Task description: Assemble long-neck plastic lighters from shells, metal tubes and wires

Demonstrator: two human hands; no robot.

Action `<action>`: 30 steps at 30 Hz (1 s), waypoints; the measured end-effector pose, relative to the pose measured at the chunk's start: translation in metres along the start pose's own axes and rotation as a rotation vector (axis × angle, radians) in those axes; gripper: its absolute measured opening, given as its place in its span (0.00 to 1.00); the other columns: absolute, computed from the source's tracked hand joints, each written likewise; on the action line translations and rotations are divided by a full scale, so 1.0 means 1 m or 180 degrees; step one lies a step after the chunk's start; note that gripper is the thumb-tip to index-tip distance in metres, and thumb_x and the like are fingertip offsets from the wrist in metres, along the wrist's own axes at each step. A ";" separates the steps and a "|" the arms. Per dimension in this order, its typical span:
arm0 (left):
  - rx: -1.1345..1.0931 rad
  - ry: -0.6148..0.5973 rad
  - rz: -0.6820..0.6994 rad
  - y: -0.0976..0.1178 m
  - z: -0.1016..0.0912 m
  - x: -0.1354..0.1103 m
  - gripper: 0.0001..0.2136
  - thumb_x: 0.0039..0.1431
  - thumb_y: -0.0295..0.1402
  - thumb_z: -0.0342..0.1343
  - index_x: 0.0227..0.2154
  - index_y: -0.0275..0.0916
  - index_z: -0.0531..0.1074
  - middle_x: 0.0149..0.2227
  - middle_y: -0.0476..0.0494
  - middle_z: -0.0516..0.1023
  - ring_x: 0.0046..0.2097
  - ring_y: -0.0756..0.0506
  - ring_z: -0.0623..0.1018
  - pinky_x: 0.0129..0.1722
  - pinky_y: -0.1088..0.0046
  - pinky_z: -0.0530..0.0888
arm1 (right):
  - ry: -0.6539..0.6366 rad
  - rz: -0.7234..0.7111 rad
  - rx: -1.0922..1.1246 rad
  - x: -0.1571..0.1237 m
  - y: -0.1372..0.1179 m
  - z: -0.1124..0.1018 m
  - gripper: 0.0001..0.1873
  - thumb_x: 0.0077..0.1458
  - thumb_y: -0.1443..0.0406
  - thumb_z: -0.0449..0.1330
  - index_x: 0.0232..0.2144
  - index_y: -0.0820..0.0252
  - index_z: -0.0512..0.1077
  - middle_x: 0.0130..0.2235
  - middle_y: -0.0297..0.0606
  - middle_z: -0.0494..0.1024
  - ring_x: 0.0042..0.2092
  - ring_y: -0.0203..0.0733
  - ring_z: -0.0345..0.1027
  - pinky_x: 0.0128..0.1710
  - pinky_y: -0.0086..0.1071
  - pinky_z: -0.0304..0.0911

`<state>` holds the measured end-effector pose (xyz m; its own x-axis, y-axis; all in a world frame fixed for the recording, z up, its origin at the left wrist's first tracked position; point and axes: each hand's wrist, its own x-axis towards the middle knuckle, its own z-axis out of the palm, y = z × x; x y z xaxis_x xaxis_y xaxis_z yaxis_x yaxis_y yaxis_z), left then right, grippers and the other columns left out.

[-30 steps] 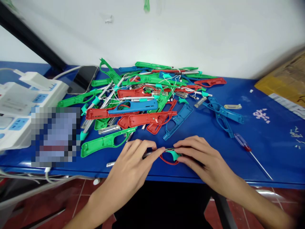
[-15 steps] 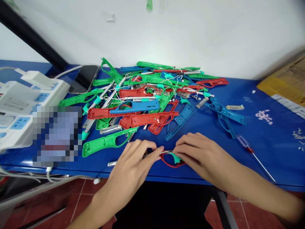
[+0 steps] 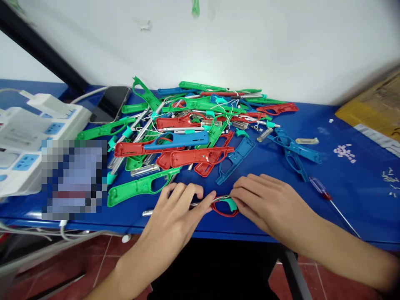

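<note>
Near the table's front edge, both hands are on a red gas lighter casing half (image 3: 225, 215). A teal trigger (image 3: 231, 204) sits in its ring-shaped opening, and a thin wire runs along the top. My left hand (image 3: 179, 212) pinches the casing's left end, where a metal lighter tube (image 3: 148, 213) sticks out to the left beneath the fingers. At the right end, my right hand (image 3: 261, 198) presses with thumb and fingertips together, covering the handle. The nearest loose part is a blue casing half (image 3: 236, 160) just behind the hands.
Behind lies a heap of lighter parts with red casings (image 3: 200, 157) and green casings (image 3: 137, 189). A screwdriver (image 3: 326, 196), pink bits (image 3: 344, 153) and screws (image 3: 390, 177) are at right, before a cardboard box (image 3: 375, 104). A power strip (image 3: 31, 162) and phone (image 3: 110, 104) stand left.
My right hand has shifted slightly right along the casing, its fingertips now closer over the trigger's right side. My left hand keeps its pinch in nearly the same spot.
</note>
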<state>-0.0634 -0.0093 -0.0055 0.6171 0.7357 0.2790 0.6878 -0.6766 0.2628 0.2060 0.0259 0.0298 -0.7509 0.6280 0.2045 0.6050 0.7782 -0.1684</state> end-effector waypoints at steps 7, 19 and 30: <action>0.0215 -0.0034 -0.0031 0.004 0.003 -0.003 0.23 0.74 0.19 0.50 0.67 0.39 0.72 0.50 0.38 0.76 0.48 0.39 0.70 0.53 0.57 0.64 | 0.0188 -0.0046 0.0172 -0.004 0.004 0.014 0.10 0.70 0.73 0.55 0.36 0.60 0.73 0.34 0.36 0.76 0.35 0.41 0.69 0.34 0.36 0.63; 0.0054 0.0071 -0.0088 0.004 0.004 -0.001 0.20 0.76 0.22 0.53 0.66 0.39 0.73 0.48 0.40 0.74 0.47 0.40 0.69 0.51 0.60 0.63 | -0.0195 -0.0543 0.0276 -0.009 0.018 0.006 0.10 0.76 0.70 0.54 0.44 0.61 0.75 0.41 0.40 0.79 0.40 0.44 0.71 0.39 0.37 0.68; 0.0100 -0.0023 0.0016 0.003 0.003 -0.002 0.23 0.74 0.20 0.52 0.69 0.34 0.69 0.50 0.38 0.76 0.48 0.39 0.70 0.54 0.57 0.66 | 0.0422 -0.0141 -0.0217 -0.032 -0.011 0.009 0.17 0.79 0.61 0.54 0.55 0.66 0.78 0.52 0.45 0.86 0.52 0.50 0.78 0.54 0.45 0.69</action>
<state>-0.0611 -0.0130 -0.0081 0.6232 0.7326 0.2736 0.6963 -0.6791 0.2324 0.2209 -0.0033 0.0166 -0.7385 0.5843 0.3365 0.5920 0.8008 -0.0913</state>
